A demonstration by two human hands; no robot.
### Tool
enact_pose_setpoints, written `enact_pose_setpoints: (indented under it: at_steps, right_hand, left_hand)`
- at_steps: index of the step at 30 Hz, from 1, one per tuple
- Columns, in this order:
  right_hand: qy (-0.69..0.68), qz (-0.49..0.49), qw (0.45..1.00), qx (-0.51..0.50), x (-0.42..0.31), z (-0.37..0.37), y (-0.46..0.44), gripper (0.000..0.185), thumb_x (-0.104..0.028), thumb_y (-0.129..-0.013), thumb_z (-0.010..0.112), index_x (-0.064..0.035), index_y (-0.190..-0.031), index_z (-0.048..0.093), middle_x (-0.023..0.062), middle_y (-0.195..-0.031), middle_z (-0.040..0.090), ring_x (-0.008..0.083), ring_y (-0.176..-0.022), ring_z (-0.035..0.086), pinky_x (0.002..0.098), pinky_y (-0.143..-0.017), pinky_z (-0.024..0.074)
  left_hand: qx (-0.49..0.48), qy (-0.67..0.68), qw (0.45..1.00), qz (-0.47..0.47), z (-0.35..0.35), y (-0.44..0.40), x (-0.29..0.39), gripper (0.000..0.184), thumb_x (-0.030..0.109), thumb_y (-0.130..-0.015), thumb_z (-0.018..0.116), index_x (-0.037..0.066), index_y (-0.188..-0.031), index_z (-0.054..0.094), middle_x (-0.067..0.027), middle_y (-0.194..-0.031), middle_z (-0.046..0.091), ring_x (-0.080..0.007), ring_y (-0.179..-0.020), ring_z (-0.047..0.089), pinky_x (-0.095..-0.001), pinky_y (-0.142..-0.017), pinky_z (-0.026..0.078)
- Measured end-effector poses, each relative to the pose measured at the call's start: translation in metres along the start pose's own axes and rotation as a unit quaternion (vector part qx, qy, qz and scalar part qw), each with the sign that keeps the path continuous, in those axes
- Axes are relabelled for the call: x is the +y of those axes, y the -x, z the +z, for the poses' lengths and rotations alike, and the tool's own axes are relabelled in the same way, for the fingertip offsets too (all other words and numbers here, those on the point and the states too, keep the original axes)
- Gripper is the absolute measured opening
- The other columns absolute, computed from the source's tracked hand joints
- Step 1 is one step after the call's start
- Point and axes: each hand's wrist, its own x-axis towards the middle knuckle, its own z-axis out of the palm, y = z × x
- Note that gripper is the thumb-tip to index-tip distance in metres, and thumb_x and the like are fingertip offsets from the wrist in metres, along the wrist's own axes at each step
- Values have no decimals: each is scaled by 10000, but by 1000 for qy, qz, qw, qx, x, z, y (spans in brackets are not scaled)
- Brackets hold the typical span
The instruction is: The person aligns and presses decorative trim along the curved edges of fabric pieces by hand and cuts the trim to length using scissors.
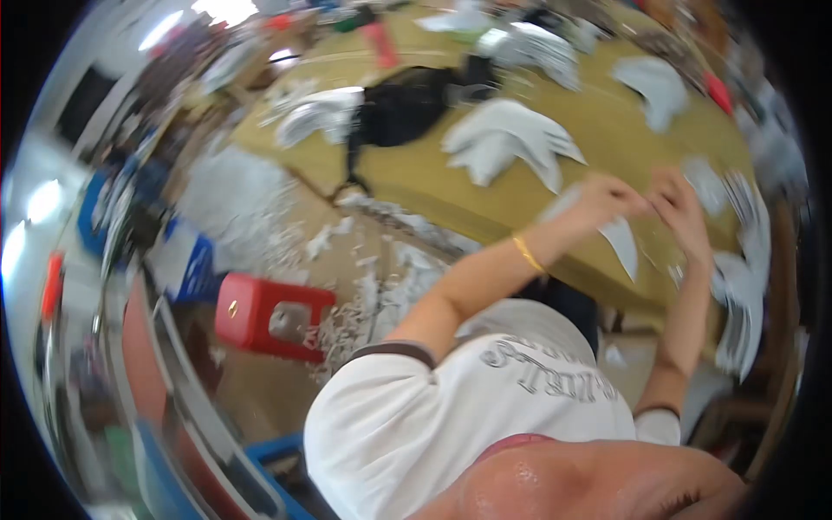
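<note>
My left hand point(609, 201), with a yellow band point(527, 254) on the wrist, is closed in a pinch over the yellow-brown table point(416, 186). Close beside it, fingertips nearly meeting, my right hand point(679, 208) is pinched too. Whatever lies between the fingers is too small and blurred to make out. A white pointed piece point(620, 250) shows just below my left hand. Farther up the table lies a fanned stack of white curved pieces point(507, 139). To the right of my right hand sits another white stack point(739, 312).
A black cloth item point(403, 108) lies on the table beside more white pieces point(316, 117). Another white curved piece point(652, 87) is at the far right. White scraps point(251, 195) cover the floor at left, near a red stool point(273, 316).
</note>
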Motion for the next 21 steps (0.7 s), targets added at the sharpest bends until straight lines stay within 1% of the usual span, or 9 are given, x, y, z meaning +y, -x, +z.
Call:
enact_pose_setpoints:
  at_steps: [1,2,3,5,7,10,14,18,21]
  right_hand:
    - [-14,5,1000,-9,-13,5,3,318,-39,-932,584,-14,-1243,520,29,-923,612,122,-821,612,268,-739,499]
    - [-61,-39,997,-6,6,8,-2,312,-52,-930,593,-7,-1233,532,41,-963,641,126,-852,633,264,-757,508]
    - [-59,-19,997,-46,4,4,-2,282,-68,-929,599,0,-1201,561,60,-1007,660,131,-877,645,266,-776,517]
    - [19,-47,997,-65,-6,9,-2,191,-99,-905,642,3,-1066,651,31,-910,681,96,-820,613,251,-712,493]
    - [27,-36,996,-73,-16,13,5,133,-83,-895,676,9,-990,681,18,-920,661,91,-786,594,239,-706,471]
    - [39,-31,997,-53,-26,31,14,117,-91,-891,688,0,-963,699,-9,-825,646,79,-762,575,251,-661,443]
    - [121,-179,976,-24,-16,53,11,84,-82,-868,690,-34,-935,705,16,-766,631,131,-707,589,277,-618,445]
    - [259,-219,940,-29,-10,80,11,96,-73,-834,683,-57,-927,695,64,-802,644,213,-705,625,312,-619,485]
    - [273,-184,943,-55,11,103,9,107,-78,-826,674,-57,-931,687,77,-846,669,232,-734,652,343,-644,510]
  left_hand:
    - [-5,-1,1000,-18,0,0,-3,311,341,-854,722,51,-960,763,-13,-794,690,-89,-692,571,-249,-603,459]
    - [-41,36,998,-27,-8,-2,-14,304,329,-864,712,59,-999,739,-13,-858,687,-79,-742,568,-241,-636,456]
    - [-42,131,989,-44,-10,0,-20,242,292,-876,713,74,-977,734,27,-771,614,-62,-663,518,-221,-591,418]
    - [-30,108,991,-74,-14,7,-13,254,293,-901,703,53,-982,722,4,-849,669,-51,-704,531,-202,-597,416]
    - [-37,96,992,-68,-16,15,-7,247,278,-907,712,40,-976,720,-3,-867,683,-38,-729,535,-192,-602,411]
    - [-50,95,992,-60,-22,24,-7,249,260,-910,710,29,-1001,716,-7,-851,671,-50,-730,540,-202,-645,422]
    - [-31,71,996,-49,-35,39,-10,232,235,-911,706,14,-982,720,-17,-825,672,-57,-704,527,-210,-646,415]
    - [40,-79,996,-19,-51,60,-24,178,178,-886,719,4,-919,731,1,-754,661,-54,-654,524,-212,-590,410]
    - [103,-289,942,134,-73,87,-50,161,170,-897,702,22,-950,738,-64,-837,700,-159,-762,621,-315,-711,493]
